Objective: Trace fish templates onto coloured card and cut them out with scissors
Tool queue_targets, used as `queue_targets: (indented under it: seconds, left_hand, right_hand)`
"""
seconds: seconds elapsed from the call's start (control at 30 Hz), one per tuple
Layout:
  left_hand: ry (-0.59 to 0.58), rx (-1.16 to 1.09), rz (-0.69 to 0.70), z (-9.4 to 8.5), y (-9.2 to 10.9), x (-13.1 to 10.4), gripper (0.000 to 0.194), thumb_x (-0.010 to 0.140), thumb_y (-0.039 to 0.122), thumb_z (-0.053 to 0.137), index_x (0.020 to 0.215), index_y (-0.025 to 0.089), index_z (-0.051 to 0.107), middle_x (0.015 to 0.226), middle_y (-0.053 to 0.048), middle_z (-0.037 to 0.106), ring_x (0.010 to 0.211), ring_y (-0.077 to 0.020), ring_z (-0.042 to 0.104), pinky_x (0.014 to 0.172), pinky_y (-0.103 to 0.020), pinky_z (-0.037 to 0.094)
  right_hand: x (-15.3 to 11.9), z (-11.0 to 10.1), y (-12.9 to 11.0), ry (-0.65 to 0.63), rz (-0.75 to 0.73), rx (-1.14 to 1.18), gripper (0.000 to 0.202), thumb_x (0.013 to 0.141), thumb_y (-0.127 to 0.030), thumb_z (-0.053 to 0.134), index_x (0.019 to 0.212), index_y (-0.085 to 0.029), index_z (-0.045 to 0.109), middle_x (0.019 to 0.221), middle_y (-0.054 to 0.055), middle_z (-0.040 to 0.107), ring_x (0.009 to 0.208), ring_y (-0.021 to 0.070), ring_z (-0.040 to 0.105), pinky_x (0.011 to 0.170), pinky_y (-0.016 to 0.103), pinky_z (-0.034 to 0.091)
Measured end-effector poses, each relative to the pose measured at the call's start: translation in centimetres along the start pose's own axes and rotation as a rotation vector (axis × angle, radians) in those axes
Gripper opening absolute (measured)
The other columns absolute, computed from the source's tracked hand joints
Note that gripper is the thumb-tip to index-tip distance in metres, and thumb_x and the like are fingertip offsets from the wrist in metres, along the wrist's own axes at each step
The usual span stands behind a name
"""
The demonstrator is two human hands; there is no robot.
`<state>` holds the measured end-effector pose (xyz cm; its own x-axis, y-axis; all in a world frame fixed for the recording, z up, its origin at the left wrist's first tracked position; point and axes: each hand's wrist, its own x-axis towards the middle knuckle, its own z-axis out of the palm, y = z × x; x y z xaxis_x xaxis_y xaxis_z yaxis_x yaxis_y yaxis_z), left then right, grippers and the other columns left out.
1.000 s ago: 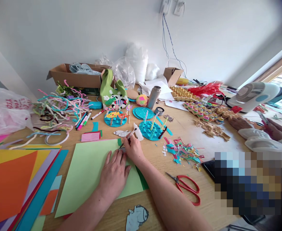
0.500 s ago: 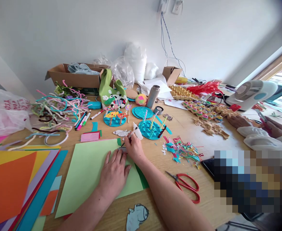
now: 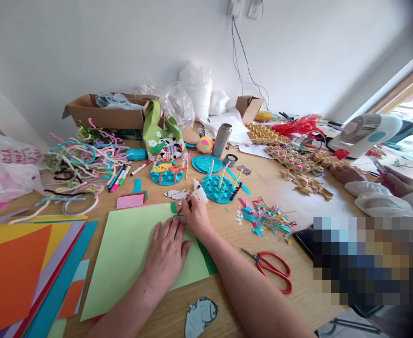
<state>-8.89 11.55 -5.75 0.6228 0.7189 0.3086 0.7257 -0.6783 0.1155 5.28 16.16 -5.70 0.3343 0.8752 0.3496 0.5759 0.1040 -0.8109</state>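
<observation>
My left hand (image 3: pixel 166 251) lies flat, fingers stretched, on a light green sheet of paper (image 3: pixel 121 253). Under its fingertips is a small grey paper piece (image 3: pixel 180 218), mostly covered. My right hand (image 3: pixel 196 213) pinches a pen (image 3: pixel 187 203), its tip down by that piece; the pen is partly hidden by the fingers. Just beyond stands a white glue bottle (image 3: pixel 199 191). A paper fish (image 3: pixel 176 194) lies to its left, and a larger grey fish cutout (image 3: pixel 201 317) rests at the near edge.
Red-handled scissors (image 3: pixel 273 265) lie right of my forearm, below paper scraps (image 3: pixel 266 216). Coloured sheets (image 3: pixel 12 272) fill the left side, with pipe cleaners (image 3: pixel 82 159) behind. Blue egg-carton discs (image 3: pixel 218 190) and a steel flask (image 3: pixel 222 141) stand beyond. Another person's hand (image 3: pixel 349 173) is at right.
The view shifts slightly. Both hands stay in almost the same place, the left on the sheet and the right with the pen at the small piece.
</observation>
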Motion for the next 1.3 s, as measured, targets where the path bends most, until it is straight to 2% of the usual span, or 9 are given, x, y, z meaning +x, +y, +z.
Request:
queue_targets:
  seconds: [0.33, 0.6, 0.8, 1.03, 1.3]
  left_hand:
    - [0.01, 0.009, 0.008, -0.1, 0.1, 0.0, 0.042, 0.094, 0.033, 0.043, 0.129, 0.014, 0.056, 0.138, -0.01, 0.056, 0.127, -0.029, 0.048, 0.109, -0.052, 0.032]
    - [0.025, 0.006, 0.01, -0.2, 0.1, 0.1, 0.04, 0.094, 0.033, 0.044, 0.128, 0.016, 0.057, 0.136, -0.01, 0.057, 0.126, -0.0288, 0.049, 0.108, -0.053, 0.033]
    - [-0.007, 0.0, 0.004, -0.5, 0.2, 0.4, 0.038, 0.093, 0.032, 0.048, 0.125, 0.015, 0.058, 0.133, -0.012, 0.059, 0.124, -0.0293, 0.051, 0.107, -0.052, 0.034]
    - [0.014, 0.029, 0.006, -1.1, 0.7, 1.1, 0.031, 0.091, 0.03, 0.049, 0.115, 0.016, 0.062, 0.123, -0.013, 0.063, 0.114, -0.0291, 0.056, 0.1, -0.051, 0.041]
    - [0.028, 0.025, -0.012, -1.1, 1.0, 1.5, 0.025, 0.09, 0.025, 0.048, 0.109, 0.017, 0.063, 0.114, -0.012, 0.065, 0.105, -0.0283, 0.059, 0.102, -0.053, 0.037]
  right_hand:
    - [0.0, -0.2, -0.1, 0.021, 0.013, -0.019, 0.019, 0.086, -0.023, 0.045, 0.07, -0.025, 0.036, 0.063, 0.001, 0.054, 0.059, 0.0189, 0.051, 0.058, 0.03, 0.038]
    - [0.0, -0.2, 0.1, 0.042, 0.005, -0.047, 0.021, 0.085, -0.024, 0.045, 0.068, -0.025, 0.033, 0.06, 0.0, 0.049, 0.055, 0.0174, 0.046, 0.055, 0.029, 0.036]
    - [0.1, -0.1, 0.3, 0.037, 0.03, -0.054, 0.021, 0.086, -0.024, 0.046, 0.068, -0.025, 0.034, 0.061, 0.0, 0.049, 0.056, 0.0174, 0.047, 0.054, 0.029, 0.034]
    - [0.1, -0.2, 0.3, 0.036, 0.008, -0.039, 0.018, 0.086, -0.023, 0.046, 0.069, -0.024, 0.038, 0.063, 0.0, 0.052, 0.057, 0.0178, 0.049, 0.055, 0.029, 0.036]
    - [0.0, -0.1, 0.6, 0.039, 0.001, -0.015, 0.016, 0.086, -0.024, 0.046, 0.071, -0.024, 0.04, 0.064, 0.001, 0.055, 0.057, 0.018, 0.051, 0.055, 0.029, 0.037]
